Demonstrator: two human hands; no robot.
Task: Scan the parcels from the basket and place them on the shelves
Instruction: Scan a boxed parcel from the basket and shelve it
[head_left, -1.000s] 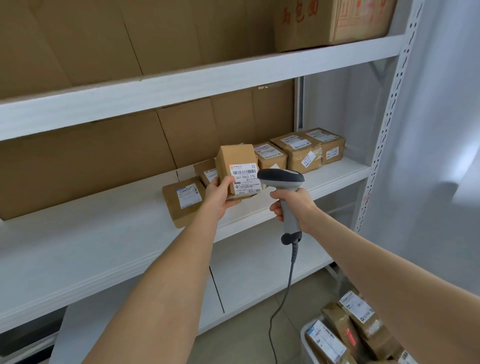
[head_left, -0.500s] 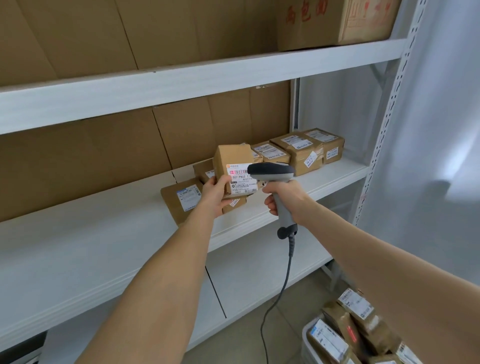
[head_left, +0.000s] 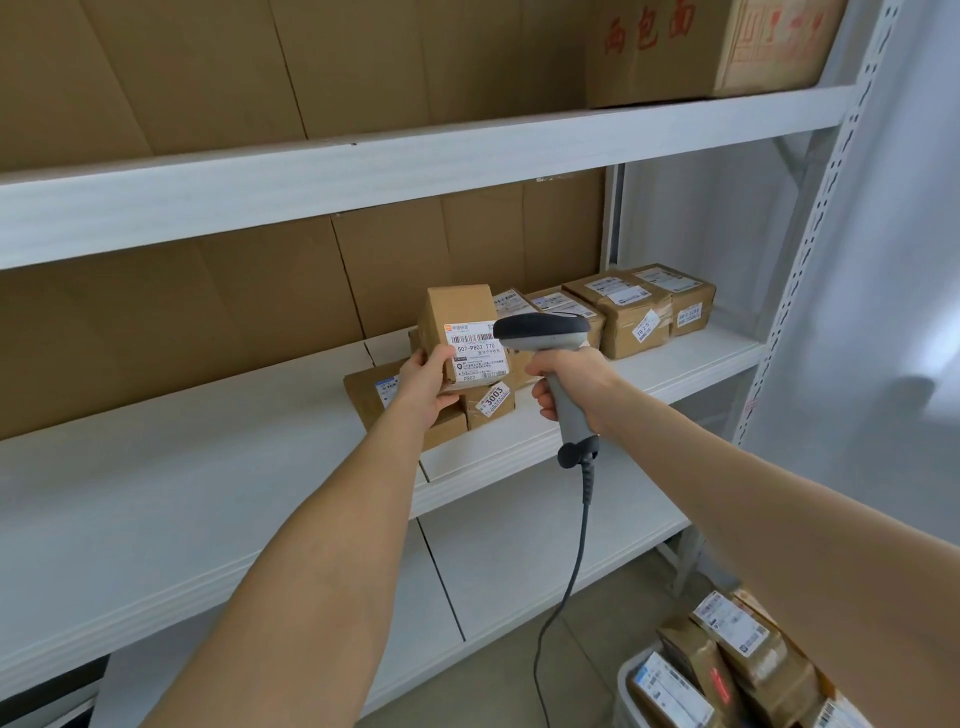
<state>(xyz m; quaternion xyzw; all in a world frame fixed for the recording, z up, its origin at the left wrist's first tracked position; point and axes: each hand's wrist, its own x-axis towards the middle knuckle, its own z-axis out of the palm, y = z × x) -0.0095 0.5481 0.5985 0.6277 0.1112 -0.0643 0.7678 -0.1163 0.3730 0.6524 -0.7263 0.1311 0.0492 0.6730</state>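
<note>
Head view, the only one. Places are taken from the middle shelf (head_left: 208, 467).

- The left hand (head_left: 426, 384) grips a small parcel (head_left: 460, 322), held upright just above the shelf's front. The thumb lies on the label face and the fingers are curled round behind. The label faces the person, presumably so the barcode is open to the reader.
- The right hand (head_left: 571, 374) is clamped round the grey handle of the scanner (head_left: 540, 332). Its dark head is level with the label and close on its right. I cannot tell whether the two touch.
- The cable (head_left: 576, 561) hangs from the handle past the shelf's front edge towards the floor.
- On the shelf under the held parcel are a flat parcel (head_left: 374, 384) and one stickered "3003" (head_left: 491, 402). Further right along the shelf is a row of parcels (head_left: 634, 306), labels mostly upward and probably already shelved.
- Below and right of the shelf, the basket (head_left: 623, 680) holds several more labelled parcels (head_left: 737, 644).

Judgement: the scan is in hand and shelving this parcel comes next, likely beside the others. Much of the basket remains.
</note>
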